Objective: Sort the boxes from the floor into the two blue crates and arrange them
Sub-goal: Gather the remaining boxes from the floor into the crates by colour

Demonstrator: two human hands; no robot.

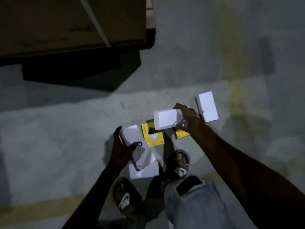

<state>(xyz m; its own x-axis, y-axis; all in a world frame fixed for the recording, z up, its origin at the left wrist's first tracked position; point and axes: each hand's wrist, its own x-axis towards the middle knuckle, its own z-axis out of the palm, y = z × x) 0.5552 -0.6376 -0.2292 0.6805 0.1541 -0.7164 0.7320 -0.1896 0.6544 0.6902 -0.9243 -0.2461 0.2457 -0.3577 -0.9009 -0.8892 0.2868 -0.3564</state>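
My left hand (121,148) grips a long white box with a blue mark (137,146), thumb across its top, lifted above the floor. My right hand (185,115) holds a squarish white box (165,119) by its right end, raised over the pile. Under them lie a yellow box (153,138) and a second yellow box (182,134), mostly hidden by my right wrist. A white box (143,171) lies flat below my left hand's box. Another white box (207,106) lies on the floor to the right. No blue crate is in view.
The grey concrete floor (66,129) is dim, with faded yellow paint lines. A large dark cardboard carton (74,22) fills the upper left and casts a deep shadow. My sandalled feet (179,162) stand right below the boxes.
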